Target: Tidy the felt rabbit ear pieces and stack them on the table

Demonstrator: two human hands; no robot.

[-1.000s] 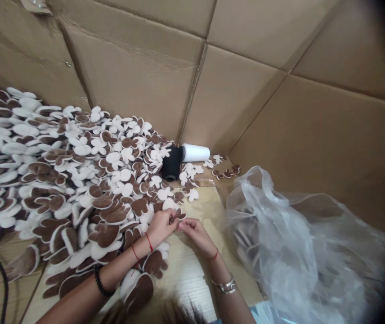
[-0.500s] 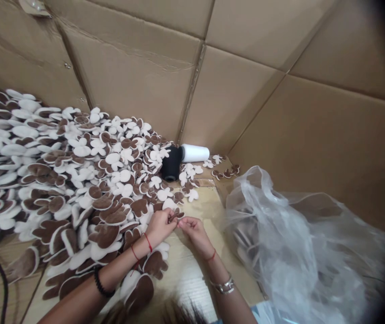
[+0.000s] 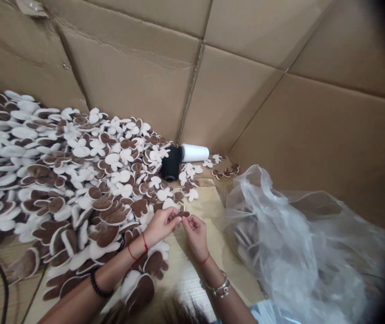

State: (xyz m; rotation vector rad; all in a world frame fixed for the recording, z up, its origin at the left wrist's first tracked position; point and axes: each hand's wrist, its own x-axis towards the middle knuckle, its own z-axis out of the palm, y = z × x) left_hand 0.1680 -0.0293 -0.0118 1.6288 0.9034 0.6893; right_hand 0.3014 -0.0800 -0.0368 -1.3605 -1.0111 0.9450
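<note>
Between my two hands, over the table, is a small brown-and-white plush cutout [image 3: 183,214] with rounded lobes. My left hand [image 3: 163,223] pinches it from the left, thumb and fingers closed on its edge. From the right, my right hand [image 3: 194,231] grips its near edge between thumb and forefinger. The fingertips of both hands nearly meet and partly cover the piece. A large heap of similar brown and white plush cutouts [image 3: 105,198] lies left of my hands and under my left forearm.
A black thread cone [image 3: 170,164] and a white thread cone [image 3: 195,153] lie beyond my hands. Clear plastic bags [image 3: 280,234] bulge on the right, with dark pieces inside one. Cardboard walls [image 3: 243,99] rise behind. A black cable [image 3: 2,279] runs at lower left.
The cutout has turned slightly between my fingers and shifted a little right. My right hand is more upright and a bit further right.
</note>
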